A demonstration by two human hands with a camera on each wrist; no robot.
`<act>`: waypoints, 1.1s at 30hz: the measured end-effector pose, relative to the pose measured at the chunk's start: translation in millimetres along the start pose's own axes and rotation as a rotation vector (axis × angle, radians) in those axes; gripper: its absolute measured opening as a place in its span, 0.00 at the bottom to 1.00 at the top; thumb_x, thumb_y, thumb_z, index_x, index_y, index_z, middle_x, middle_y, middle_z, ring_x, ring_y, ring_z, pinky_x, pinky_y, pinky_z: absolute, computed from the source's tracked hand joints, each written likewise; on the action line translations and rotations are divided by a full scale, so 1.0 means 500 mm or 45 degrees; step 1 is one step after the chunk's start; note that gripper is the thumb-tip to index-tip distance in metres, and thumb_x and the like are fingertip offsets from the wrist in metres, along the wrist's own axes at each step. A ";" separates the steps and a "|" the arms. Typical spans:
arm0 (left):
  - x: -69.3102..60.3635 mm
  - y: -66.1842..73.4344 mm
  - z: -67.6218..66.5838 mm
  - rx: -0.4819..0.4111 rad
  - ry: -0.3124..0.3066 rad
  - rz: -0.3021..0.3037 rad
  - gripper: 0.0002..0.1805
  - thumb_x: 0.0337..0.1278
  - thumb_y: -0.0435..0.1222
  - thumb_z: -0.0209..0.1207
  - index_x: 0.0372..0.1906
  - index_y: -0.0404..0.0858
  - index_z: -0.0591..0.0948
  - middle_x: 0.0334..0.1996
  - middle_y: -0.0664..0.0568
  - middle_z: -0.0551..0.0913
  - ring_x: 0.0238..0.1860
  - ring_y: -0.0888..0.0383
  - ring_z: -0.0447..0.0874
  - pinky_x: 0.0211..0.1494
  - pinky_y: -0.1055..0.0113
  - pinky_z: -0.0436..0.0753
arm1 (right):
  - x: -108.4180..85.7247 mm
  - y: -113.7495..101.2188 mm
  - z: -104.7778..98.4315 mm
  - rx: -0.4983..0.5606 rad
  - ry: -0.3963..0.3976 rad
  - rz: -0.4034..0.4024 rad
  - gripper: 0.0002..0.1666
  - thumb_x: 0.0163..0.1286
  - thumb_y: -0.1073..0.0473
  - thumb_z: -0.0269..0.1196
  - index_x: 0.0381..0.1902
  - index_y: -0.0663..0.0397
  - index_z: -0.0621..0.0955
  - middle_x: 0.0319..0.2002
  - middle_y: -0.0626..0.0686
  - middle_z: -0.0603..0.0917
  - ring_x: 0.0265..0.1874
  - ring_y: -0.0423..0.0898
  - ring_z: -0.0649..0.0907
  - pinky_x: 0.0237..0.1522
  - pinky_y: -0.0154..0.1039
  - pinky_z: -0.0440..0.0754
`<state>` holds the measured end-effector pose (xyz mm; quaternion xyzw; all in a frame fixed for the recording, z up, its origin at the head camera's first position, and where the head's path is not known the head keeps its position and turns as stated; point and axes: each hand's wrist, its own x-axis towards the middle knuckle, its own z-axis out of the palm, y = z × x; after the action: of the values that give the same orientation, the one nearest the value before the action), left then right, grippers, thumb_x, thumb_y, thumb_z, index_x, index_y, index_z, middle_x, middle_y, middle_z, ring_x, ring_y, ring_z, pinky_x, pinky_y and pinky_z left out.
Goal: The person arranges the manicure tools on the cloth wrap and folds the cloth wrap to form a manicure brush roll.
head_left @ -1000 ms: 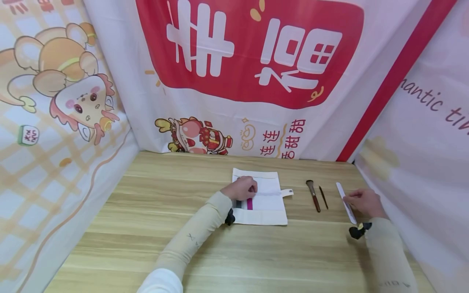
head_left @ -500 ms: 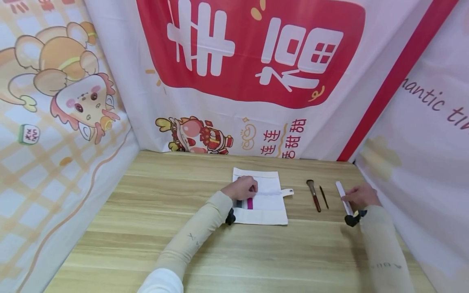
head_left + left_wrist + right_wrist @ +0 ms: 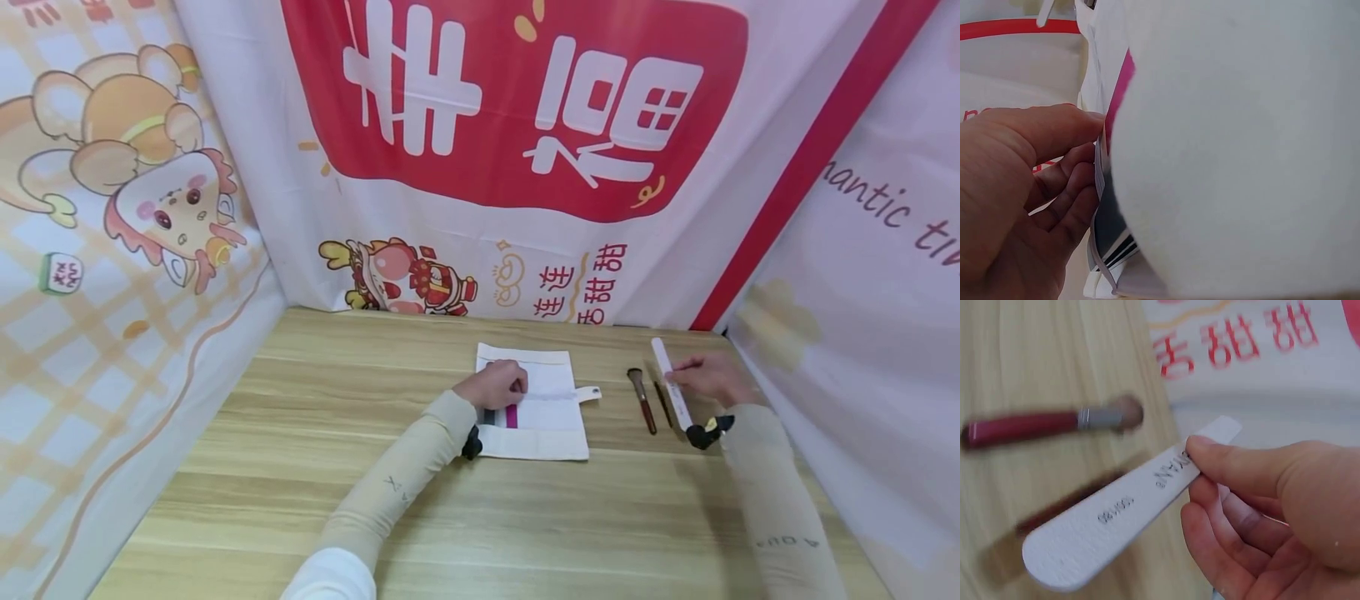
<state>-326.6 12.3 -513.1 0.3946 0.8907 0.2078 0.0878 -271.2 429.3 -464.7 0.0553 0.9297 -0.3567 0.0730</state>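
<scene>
A white fabric pouch [image 3: 543, 442] lies unfolded on the table, with a magenta strip [image 3: 512, 417] and a dark item inside. My left hand [image 3: 497, 385] pinches a layer of it; in the left wrist view, that hand [image 3: 1029, 181] has thumb and fingers on the thin edge beside the magenta strip [image 3: 1121, 87]. My right hand [image 3: 712, 377] pinches a white nail file [image 3: 671, 383] between thumb and fingers, raised above the table. In the right wrist view the file [image 3: 1104, 519] shows printed lettering, with the hand [image 3: 1266, 512] gripping near its far end.
A makeup brush [image 3: 642, 402] with a reddish handle lies right of the pouch. Next to it, a thin dark stick [image 3: 663, 403] is partly under the file in the head view. Printed cloth hangs behind the wooden table [image 3: 300, 433] and along both sides.
My right hand has lifted the nail file off the table and moved it left and away from me, toward the thin stick. My left hand has stayed at the pouch.
</scene>
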 end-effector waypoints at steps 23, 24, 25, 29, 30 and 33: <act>-0.005 0.002 0.006 -0.079 -0.017 -0.089 0.04 0.70 0.31 0.63 0.39 0.39 0.87 0.33 0.54 0.84 0.37 0.62 0.78 0.47 0.69 0.78 | 0.122 -0.257 0.262 0.616 0.045 -0.117 0.22 0.68 0.56 0.74 0.55 0.64 0.86 0.40 0.49 0.91 0.40 0.43 0.89 0.53 0.45 0.88; -0.006 0.002 0.007 -0.080 -0.019 -0.096 0.04 0.70 0.32 0.63 0.39 0.39 0.87 0.33 0.54 0.84 0.36 0.62 0.78 0.47 0.69 0.78 | 0.129 -0.260 0.277 0.655 0.061 -0.117 0.22 0.68 0.57 0.74 0.55 0.63 0.86 0.39 0.48 0.91 0.39 0.41 0.88 0.52 0.44 0.89; -0.006 0.001 0.007 -0.081 -0.018 -0.100 0.04 0.70 0.31 0.63 0.39 0.39 0.87 0.33 0.54 0.84 0.36 0.62 0.78 0.46 0.69 0.78 | 0.135 -0.262 0.291 0.692 0.084 -0.121 0.21 0.68 0.57 0.74 0.55 0.64 0.86 0.39 0.48 0.91 0.38 0.40 0.88 0.51 0.42 0.89; -0.003 -0.004 0.011 -0.087 -0.012 -0.109 0.04 0.71 0.31 0.63 0.39 0.40 0.87 0.32 0.55 0.84 0.35 0.63 0.77 0.45 0.71 0.77 | 0.152 -0.266 0.337 0.867 0.180 -0.125 0.20 0.69 0.60 0.73 0.55 0.65 0.85 0.37 0.46 0.90 0.36 0.36 0.87 0.45 0.33 0.88; -0.002 -0.005 0.012 -0.087 -0.008 -0.105 0.05 0.70 0.31 0.62 0.39 0.40 0.87 0.32 0.56 0.83 0.35 0.63 0.77 0.45 0.71 0.77 | 0.155 -0.265 0.346 0.910 0.205 -0.121 0.20 0.69 0.61 0.73 0.55 0.66 0.85 0.36 0.45 0.89 0.36 0.36 0.86 0.44 0.31 0.87; 0.003 -0.007 0.010 -0.089 0.006 -0.097 0.05 0.70 0.31 0.62 0.38 0.40 0.87 0.31 0.56 0.83 0.34 0.63 0.77 0.43 0.72 0.77 | 0.159 -0.263 0.366 0.990 0.257 -0.121 0.19 0.69 0.64 0.72 0.55 0.70 0.84 0.34 0.44 0.89 0.34 0.34 0.87 0.42 0.29 0.87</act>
<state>-328.2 12.8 -519.2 0.3564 0.8975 0.2363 0.1074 -352.1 213.0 -526.9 0.0704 0.7295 -0.6776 -0.0616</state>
